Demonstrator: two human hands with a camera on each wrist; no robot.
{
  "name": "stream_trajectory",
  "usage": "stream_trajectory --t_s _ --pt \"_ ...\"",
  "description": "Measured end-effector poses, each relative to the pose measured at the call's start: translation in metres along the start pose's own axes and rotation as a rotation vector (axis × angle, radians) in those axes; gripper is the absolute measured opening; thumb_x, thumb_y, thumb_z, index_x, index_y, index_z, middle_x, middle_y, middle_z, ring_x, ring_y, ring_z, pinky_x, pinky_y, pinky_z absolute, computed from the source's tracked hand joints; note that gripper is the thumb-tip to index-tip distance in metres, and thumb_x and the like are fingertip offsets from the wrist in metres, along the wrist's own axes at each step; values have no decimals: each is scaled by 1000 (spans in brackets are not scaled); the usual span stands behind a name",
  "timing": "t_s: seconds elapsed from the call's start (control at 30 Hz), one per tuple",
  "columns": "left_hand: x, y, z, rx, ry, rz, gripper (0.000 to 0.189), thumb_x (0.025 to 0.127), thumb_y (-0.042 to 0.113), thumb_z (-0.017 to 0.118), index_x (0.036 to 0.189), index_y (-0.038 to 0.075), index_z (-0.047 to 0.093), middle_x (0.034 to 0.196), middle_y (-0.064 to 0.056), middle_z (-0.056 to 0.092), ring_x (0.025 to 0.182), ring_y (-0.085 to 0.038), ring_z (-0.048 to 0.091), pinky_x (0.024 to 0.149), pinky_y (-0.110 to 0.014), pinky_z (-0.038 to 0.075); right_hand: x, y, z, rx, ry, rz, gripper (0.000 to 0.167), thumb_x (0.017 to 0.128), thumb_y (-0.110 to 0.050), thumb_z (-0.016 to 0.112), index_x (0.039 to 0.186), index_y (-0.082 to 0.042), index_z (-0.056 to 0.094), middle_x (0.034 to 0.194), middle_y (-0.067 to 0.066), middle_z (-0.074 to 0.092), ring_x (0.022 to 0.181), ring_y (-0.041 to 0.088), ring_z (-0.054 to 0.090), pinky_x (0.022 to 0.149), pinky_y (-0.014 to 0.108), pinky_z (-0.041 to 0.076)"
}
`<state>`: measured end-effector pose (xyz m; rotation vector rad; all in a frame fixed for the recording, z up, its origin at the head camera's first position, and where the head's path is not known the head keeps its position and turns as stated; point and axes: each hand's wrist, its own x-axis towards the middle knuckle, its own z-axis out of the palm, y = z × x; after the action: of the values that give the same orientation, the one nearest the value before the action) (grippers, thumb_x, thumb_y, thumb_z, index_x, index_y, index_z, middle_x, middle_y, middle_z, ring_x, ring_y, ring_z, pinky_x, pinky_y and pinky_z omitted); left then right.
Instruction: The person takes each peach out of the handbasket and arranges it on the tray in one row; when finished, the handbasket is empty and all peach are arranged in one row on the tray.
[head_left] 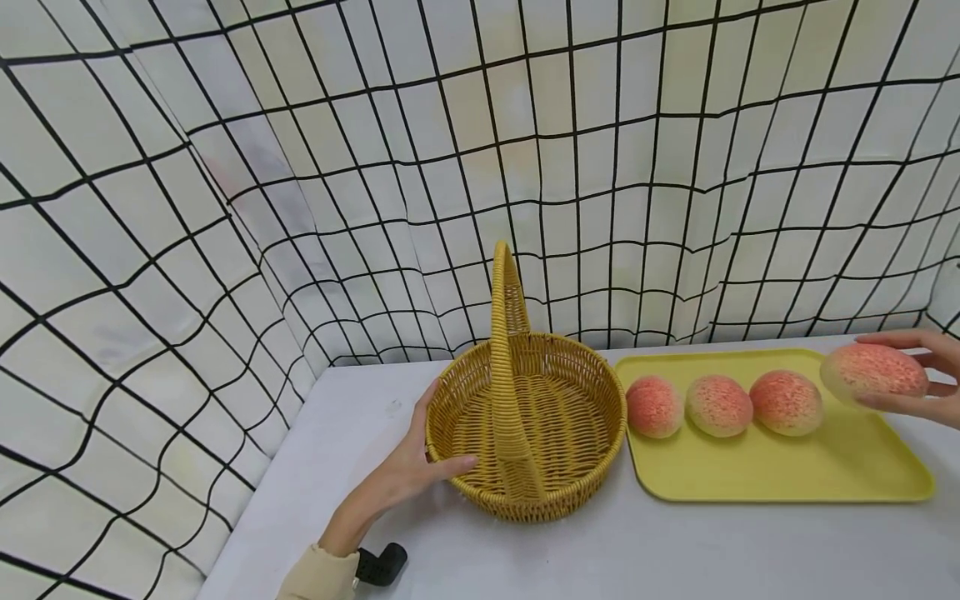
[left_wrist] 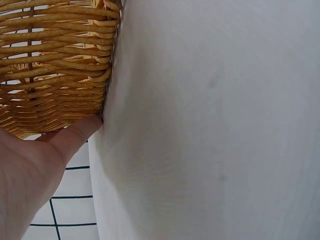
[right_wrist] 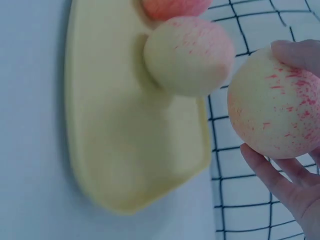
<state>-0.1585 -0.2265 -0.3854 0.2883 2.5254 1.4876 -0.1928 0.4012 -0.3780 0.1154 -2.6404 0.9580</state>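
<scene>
A round wicker basket (head_left: 592, 475) with a tall arched handle (head_left: 504, 392) stands on the table. My left hand (head_left: 420, 467) holds its left side, thumb over the rim and the other fingers along the outer wall; in the left wrist view a fingertip reaches the base of the basket's weave (left_wrist: 55, 65). At the far right, my right hand (head_left: 926, 379) grips a pink and cream peach (head_left: 873, 371) above the right part of a yellow tray (head_left: 787, 475). The right wrist view has this peach (right_wrist: 275, 107) between thumb and fingers, apart from the tray.
Three more peaches, a left one (head_left: 655, 407), a middle one (head_left: 719, 406) and a right one (head_left: 787, 402), lie in a row on the tray, just right of the basket. White cloth with a black grid (head_left: 555, 167) walls the table (head_left: 600, 558) at the back and left.
</scene>
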Motion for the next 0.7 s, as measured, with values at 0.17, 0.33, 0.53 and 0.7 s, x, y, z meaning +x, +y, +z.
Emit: stream_trajectory --t_s 0.17,0.33,0.53,0.7 --pt "0 0 0 -7 1 -4 124 87 39 84 168 24 -9 173 -23 6 157 -46 15 122 -66 18 0 28 6 -74 -49 96 78 84 -29 91 143 1 48 135 24 47 101 22 55 56 17 49" --pt "1 -1 1 -13 3 -4 124 87 38 84 168 23 -8 173 -23 5 157 -46 15 123 -65 17 0 26 10 -94 -109 84 79 86 -30 89 142 6 47 133 35 44 102 50 49 56 19 43" --pt "1 -1 1 -18 -10 18 124 88 38 83 168 23 -10 172 -25 7 156 -47 17 122 -65 20 0 17 12 -160 -175 89 81 88 -34 87 140 11 44 125 38 45 99 50 48 59 24 43" --pt "0 -1 1 -46 -19 35 122 88 35 83 168 24 -9 172 -23 8 156 -46 17 122 -65 19 2 15 16 -186 -178 70 78 87 -34 88 135 11 47 122 38 50 95 45 51 62 24 41"
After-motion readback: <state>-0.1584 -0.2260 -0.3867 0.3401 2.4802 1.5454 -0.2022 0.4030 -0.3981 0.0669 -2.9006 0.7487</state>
